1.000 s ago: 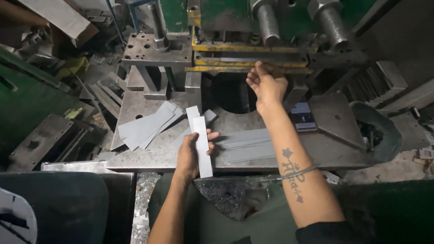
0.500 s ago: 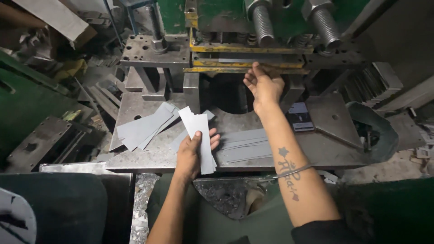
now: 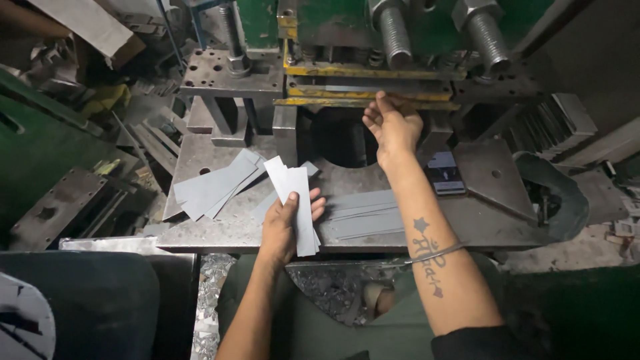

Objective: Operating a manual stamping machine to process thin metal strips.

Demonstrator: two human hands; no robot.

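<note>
With the right hand (image 3: pixel 393 123) pinching a strip at the press die (image 3: pixel 370 93) and the left hand (image 3: pixel 283 223) gripping fanned metal strips (image 3: pixel 297 200), the fingers risk being crushed should the press cycle.

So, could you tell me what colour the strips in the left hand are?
Plain grey metal strips, head view.

Fanned pile of grey metal strips (image 3: pixel 213 187) at left part of press bed (image 3: pixel 507 227). Flat grey strips (image 3: pixel 363 217) near bed's front edge. Triangular steel plate (image 3: pixel 493 177) at right. Two threaded columns (image 3: pixel 397 33) along back edge. Metal swarf (image 3: pixel 333 287) below front edge.
</note>
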